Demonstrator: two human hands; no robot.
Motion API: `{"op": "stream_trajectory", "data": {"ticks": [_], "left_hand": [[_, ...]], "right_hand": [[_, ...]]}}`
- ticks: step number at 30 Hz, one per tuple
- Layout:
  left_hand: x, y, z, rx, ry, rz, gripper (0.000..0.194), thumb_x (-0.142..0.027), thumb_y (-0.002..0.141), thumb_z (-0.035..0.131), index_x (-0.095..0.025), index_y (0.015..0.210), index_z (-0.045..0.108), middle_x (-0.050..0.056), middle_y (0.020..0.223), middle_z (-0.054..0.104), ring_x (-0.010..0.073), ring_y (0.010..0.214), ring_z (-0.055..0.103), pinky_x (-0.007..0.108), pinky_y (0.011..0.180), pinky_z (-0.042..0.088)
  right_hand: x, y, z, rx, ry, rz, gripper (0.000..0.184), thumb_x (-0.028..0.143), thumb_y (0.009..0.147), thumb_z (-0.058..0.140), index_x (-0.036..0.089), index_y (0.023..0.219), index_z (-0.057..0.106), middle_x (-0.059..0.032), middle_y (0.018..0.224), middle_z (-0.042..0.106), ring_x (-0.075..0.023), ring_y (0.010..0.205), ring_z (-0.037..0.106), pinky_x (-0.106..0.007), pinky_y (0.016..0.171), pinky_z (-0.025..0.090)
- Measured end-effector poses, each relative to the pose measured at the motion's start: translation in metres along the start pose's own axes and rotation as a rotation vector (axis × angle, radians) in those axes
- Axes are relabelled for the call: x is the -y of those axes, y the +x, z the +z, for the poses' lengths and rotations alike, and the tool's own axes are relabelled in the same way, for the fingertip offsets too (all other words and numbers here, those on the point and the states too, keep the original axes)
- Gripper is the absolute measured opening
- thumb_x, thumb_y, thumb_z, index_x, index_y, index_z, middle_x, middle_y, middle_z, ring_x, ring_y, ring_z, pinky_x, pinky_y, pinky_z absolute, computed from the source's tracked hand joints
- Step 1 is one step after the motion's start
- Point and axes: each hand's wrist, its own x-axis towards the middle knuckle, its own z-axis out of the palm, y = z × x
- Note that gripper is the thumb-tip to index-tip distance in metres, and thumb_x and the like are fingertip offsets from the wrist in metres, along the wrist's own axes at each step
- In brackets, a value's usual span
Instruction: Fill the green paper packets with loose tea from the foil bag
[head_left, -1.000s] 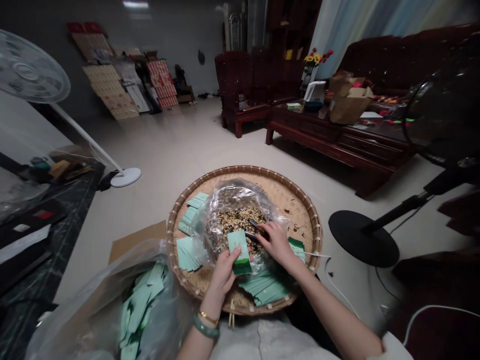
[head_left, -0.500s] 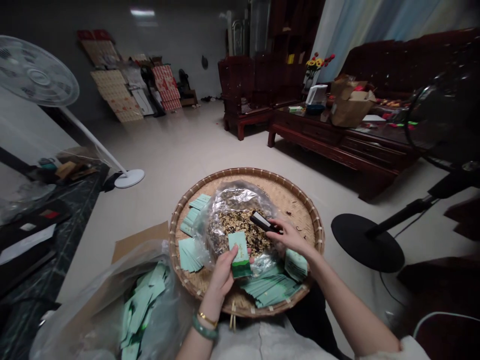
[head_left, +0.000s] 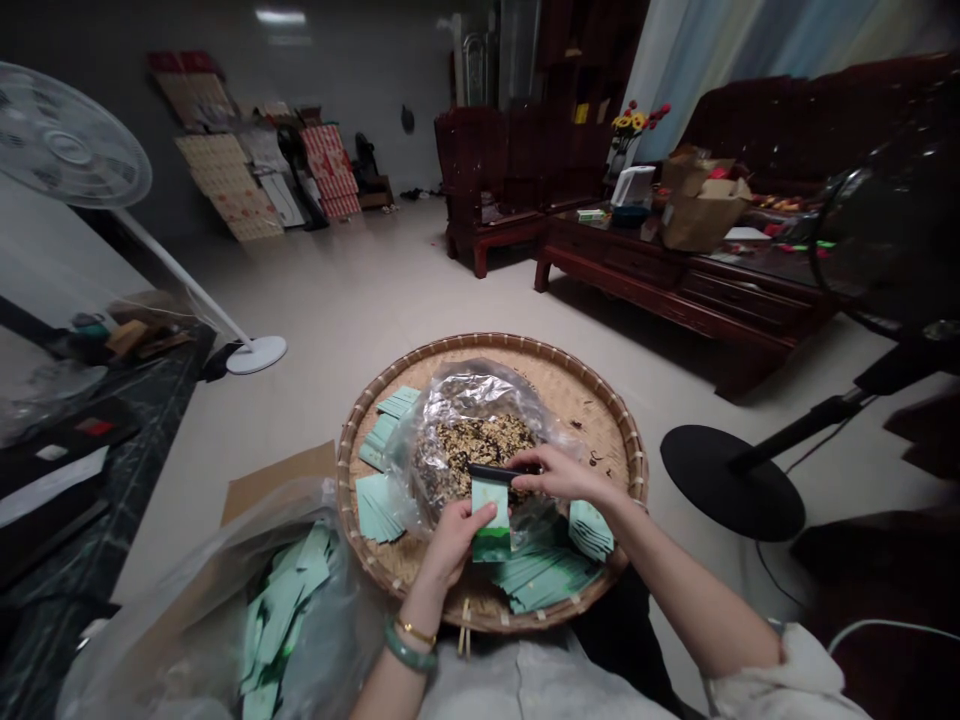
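Note:
My left hand (head_left: 459,540) pinches a green-and-white packet (head_left: 491,515) upright, thumb on its front. Across the packet's top edge lies a black handheld bag sealer (head_left: 491,473), shaped like a stapler, which my right hand (head_left: 551,472) grips from the right. Whether its jaws are closed on the packet I cannot tell. Behind both hands, a clear plastic bag (head_left: 480,382) lies open with a loose mix of pale grains and dark bits (head_left: 487,437). It rests in a round woven bamboo tray (head_left: 600,420). Fanned packets (head_left: 547,580) lie at the tray's near right.
More packets (head_left: 379,508) are stacked along the tray's left side. To the left, a large clear bag (head_left: 187,610) holds several packets beside a cardboard piece (head_left: 281,480). A white fan (head_left: 255,355) stands left, a black fan base (head_left: 731,483) right. Beyond is a dark wooden table (head_left: 660,275).
My right hand has brought the sealer left and down onto the packet's top edge. My left hand has shifted the packet slightly right and turned it more upright.

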Motion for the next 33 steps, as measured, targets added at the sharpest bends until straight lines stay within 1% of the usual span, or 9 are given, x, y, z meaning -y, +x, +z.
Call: {"op": "stream_trajectory", "data": {"ticks": [4,8,11,16,21,24,27,30,33], "left_hand": [[0.005,0.001,-0.004,-0.025,0.024,0.048,0.042,-0.034,0.051,0.083,-0.006,0.080,0.072,0.011,0.070,0.072,0.0173,0.061,0.064,0.026,0.061,0.048],[0.006,0.002,-0.002,-0.024,-0.039,0.029,0.041,-0.041,0.059,0.078,-0.006,0.080,0.071,0.011,0.071,0.072,0.0171,0.057,0.064,0.027,0.059,0.049],[0.004,0.001,0.001,-0.049,-0.074,0.020,0.043,-0.046,0.063,0.074,-0.007,0.080,0.071,0.010,0.066,0.071,0.0169,0.053,0.063,0.027,0.054,0.048],[-0.001,-0.001,0.003,-0.093,-0.062,0.023,0.044,-0.048,0.063,0.073,-0.007,0.079,0.071,0.009,0.062,0.071,0.0178,0.053,0.063,0.026,0.050,0.047],[-0.003,-0.002,0.002,-0.080,-0.057,0.016,0.045,-0.049,0.062,0.072,-0.007,0.079,0.072,0.009,0.060,0.070,0.0182,0.051,0.063,0.027,0.052,0.047],[-0.002,0.000,-0.001,-0.076,-0.044,0.024,0.044,-0.048,0.063,0.072,-0.007,0.077,0.072,0.009,0.059,0.070,0.0178,0.051,0.062,0.027,0.051,0.047],[0.001,0.003,-0.002,-0.060,0.006,0.029,0.044,-0.050,0.063,0.072,-0.007,0.073,0.072,0.008,0.057,0.069,0.0164,0.049,0.060,0.026,0.052,0.046],[0.002,0.004,-0.001,-0.050,0.054,0.030,0.046,-0.052,0.061,0.071,-0.007,0.069,0.071,0.008,0.056,0.068,0.0155,0.048,0.059,0.025,0.051,0.045],[0.002,0.003,-0.002,-0.046,0.059,0.036,0.046,-0.053,0.062,0.071,-0.008,0.070,0.072,0.007,0.055,0.067,0.0149,0.047,0.058,0.025,0.051,0.045]], "right_hand": [[-0.001,0.000,0.001,-0.010,-0.036,0.002,0.031,0.035,0.077,0.059,0.015,0.097,0.068,-0.0031,0.082,0.067,-0.0169,0.070,0.056,-0.024,0.062,0.041],[-0.003,-0.001,0.003,-0.029,-0.008,0.014,0.031,0.037,0.077,0.059,0.014,0.096,0.068,-0.0026,0.078,0.066,-0.0158,0.068,0.055,-0.024,0.059,0.039],[-0.006,-0.001,0.005,-0.037,0.082,0.032,0.033,0.040,0.075,0.061,0.014,0.096,0.068,-0.0026,0.077,0.064,-0.0140,0.065,0.052,-0.023,0.056,0.038],[-0.013,-0.001,0.008,0.017,0.305,0.151,0.042,0.047,0.070,0.066,0.015,0.097,0.065,0.0011,0.066,0.055,-0.0086,0.052,0.042,-0.019,0.043,0.032],[-0.020,-0.004,0.001,-0.033,0.427,0.195,0.048,0.051,0.069,0.066,0.015,0.101,0.063,0.0010,0.067,0.055,-0.0083,0.053,0.045,-0.019,0.045,0.035],[-0.021,-0.006,-0.003,-0.066,0.369,0.187,0.050,0.049,0.069,0.067,0.015,0.105,0.061,-0.0004,0.072,0.058,-0.0101,0.057,0.048,-0.019,0.046,0.036],[-0.016,-0.006,-0.001,-0.043,0.236,0.110,0.043,0.043,0.068,0.069,0.015,0.101,0.064,-0.0017,0.079,0.062,-0.0126,0.065,0.053,-0.021,0.054,0.040],[-0.010,-0.005,0.004,-0.059,0.135,0.056,0.036,0.040,0.069,0.068,0.014,0.095,0.067,-0.0022,0.077,0.065,-0.0148,0.068,0.055,-0.024,0.061,0.042],[-0.010,-0.003,0.007,-0.082,0.111,0.051,0.036,0.040,0.071,0.066,0.014,0.095,0.068,-0.0027,0.075,0.066,-0.0152,0.066,0.056,-0.025,0.061,0.042]]}}
